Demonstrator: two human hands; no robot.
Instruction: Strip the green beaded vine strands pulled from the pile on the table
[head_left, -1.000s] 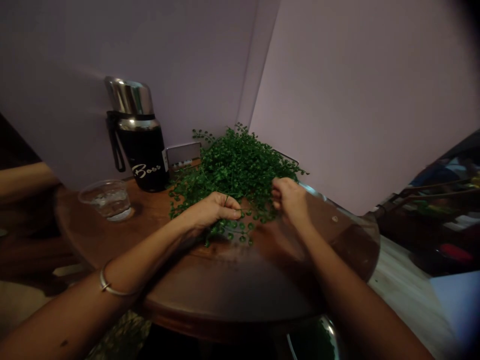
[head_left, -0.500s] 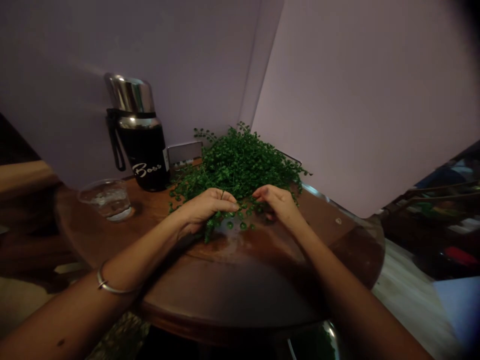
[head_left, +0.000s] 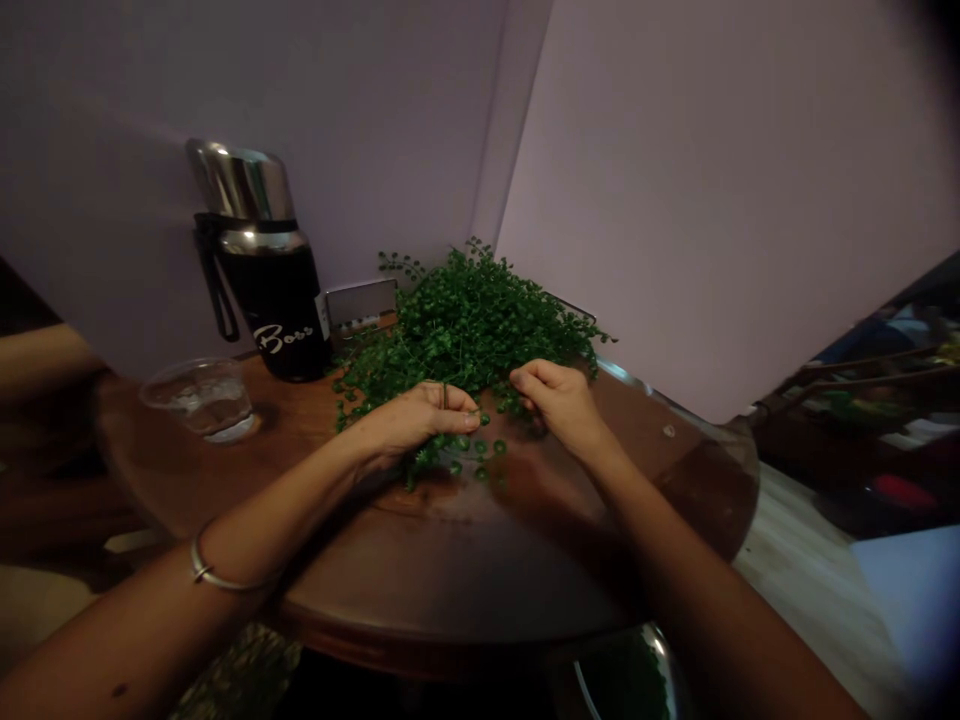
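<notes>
A big heap of green sprigs with small, round, bead-like parts lies on the far side of the round wooden table. My left hand, a bracelet on its wrist, pinches a green sprig between thumb and fingers. Round green bits of it hang below the fingertips, just above the tabletop. To the right, in front of the heap, my right hand is closed with fingers curled in. Whatever it may hold is hidden. A small gap separates the two hands.
A black flask with a silver cap and a clear plastic cup stand at the left. A phone-like flat thing leans against the wall. Below the table edge a rimmed container holds something green. Another person's arm shows far left.
The view has shifted slightly, so most things sit a little further left. My right hand has moved slightly away from the left hand and its fingers have curled in more. My left hand keeps its pinch.
</notes>
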